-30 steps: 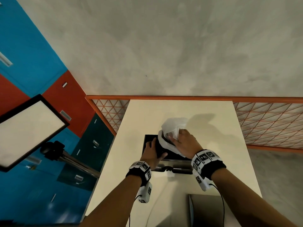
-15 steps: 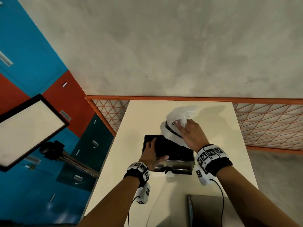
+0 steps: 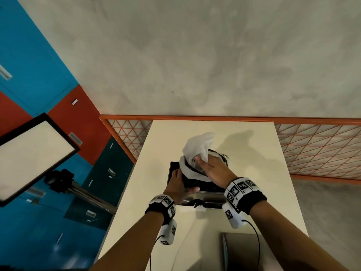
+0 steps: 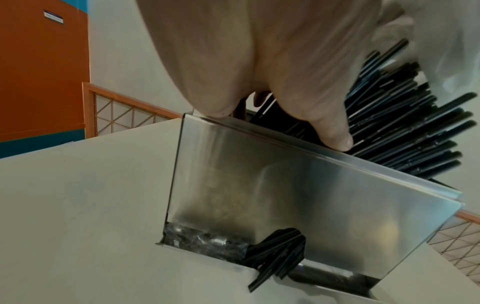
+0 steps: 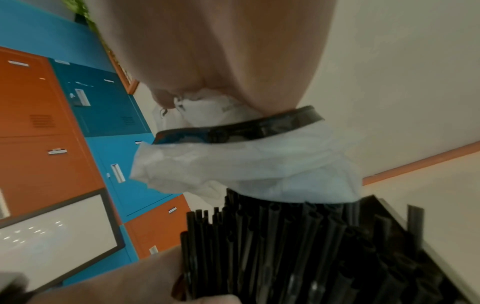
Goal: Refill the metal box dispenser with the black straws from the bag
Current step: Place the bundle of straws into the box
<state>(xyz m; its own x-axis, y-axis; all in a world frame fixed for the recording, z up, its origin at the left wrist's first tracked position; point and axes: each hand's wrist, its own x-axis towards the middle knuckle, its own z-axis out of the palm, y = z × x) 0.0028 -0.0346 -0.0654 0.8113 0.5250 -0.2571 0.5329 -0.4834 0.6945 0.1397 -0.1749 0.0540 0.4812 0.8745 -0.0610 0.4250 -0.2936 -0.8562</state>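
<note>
The metal box dispenser point(image 3: 210, 195) stands in the middle of the cream table point(image 3: 269, 202). A thick bundle of black straws point(image 5: 311, 246) stands slanted in its open top. My left hand point(image 3: 182, 181) wraps round the bundle, thumb point(image 4: 333, 133) on the box's front rim point(image 4: 298, 142). My right hand point(image 3: 203, 163) grips the white plastic bag point(image 3: 197, 147) with a black band point(image 5: 246, 127) above the box. The bag's mouth still hangs over the straws' upper ends. A few black straws point(image 4: 278, 248) poke out of the dispenser's bottom slot.
A grey flat metal piece point(image 3: 246, 251) lies at the table's near edge. An orange mesh railing point(image 3: 316, 149) runs behind the table. A light panel on a tripod point(image 3: 33, 155) stands to the left, in front of blue and orange lockers point(image 3: 82, 122).
My right hand has lifted the bag up and back off the straws, leaving more of the bundle bare. My left hand has stayed on the bundle at the box.
</note>
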